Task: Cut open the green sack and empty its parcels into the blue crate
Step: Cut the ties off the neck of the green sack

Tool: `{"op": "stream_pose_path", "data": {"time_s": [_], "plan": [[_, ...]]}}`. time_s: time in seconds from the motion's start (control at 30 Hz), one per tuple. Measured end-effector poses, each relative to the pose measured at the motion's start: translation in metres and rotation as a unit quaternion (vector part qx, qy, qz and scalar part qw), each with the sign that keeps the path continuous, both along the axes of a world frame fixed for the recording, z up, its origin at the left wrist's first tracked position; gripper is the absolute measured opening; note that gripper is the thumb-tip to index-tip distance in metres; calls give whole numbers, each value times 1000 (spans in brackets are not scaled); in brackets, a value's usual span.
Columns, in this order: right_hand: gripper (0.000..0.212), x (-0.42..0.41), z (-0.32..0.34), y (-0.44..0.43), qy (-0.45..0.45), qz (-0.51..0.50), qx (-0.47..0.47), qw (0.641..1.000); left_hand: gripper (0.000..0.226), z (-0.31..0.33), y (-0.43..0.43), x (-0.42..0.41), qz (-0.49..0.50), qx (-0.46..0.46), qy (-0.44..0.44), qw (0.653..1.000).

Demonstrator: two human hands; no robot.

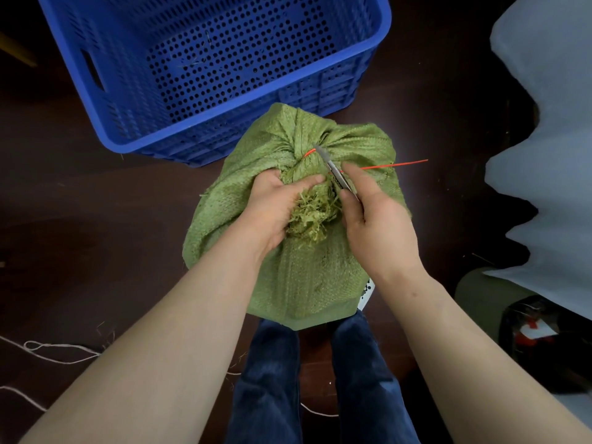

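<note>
The green sack (282, 277) stands between the two forearms, its neck bunched and bound by an orange tie (394, 164) just beyond the fingertips. The left hand (275, 203) is curled round the frayed, gathered mouth of the sack and grips it. The right hand (374, 219) pinches a utility knife (333, 168), whose blade points away from the body and meets the tie where it circles the neck. The parcels are hidden inside the sack. The blue crate (105, 75) sits beyond both hands, touching or nearly touching the sack's far side, with only a few loose strands in it. The main risk, as I judge it, is the closeness of the left thumb to the blade. If the tie gives way suddenly, the knife could jump sideways toward those fingers. A cut pressed too deep could go through the weave into a parcel below. And once the neck is freed, a loose grip could let the sack slump and spill beside the crate, not into it.
</note>
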State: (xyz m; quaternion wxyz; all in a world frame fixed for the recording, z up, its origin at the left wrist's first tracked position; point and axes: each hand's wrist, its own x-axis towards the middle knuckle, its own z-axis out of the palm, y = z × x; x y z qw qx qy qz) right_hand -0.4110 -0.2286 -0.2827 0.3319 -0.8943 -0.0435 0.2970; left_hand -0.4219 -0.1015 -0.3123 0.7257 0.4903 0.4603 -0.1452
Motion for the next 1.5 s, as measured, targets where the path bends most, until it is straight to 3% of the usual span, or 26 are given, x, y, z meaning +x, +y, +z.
{"op": "stream_pose_path", "data": {"time_s": [0.33, 1.5], "plan": [[47, 4, -7, 1, -50, 89, -144, 984, 17, -5, 0, 5, -5, 6, 14, 1000], [45, 15, -26, 15, -46, 63, -111, 991, 13, -20, 1, 14, 2, 3, 0, 1000]]}}
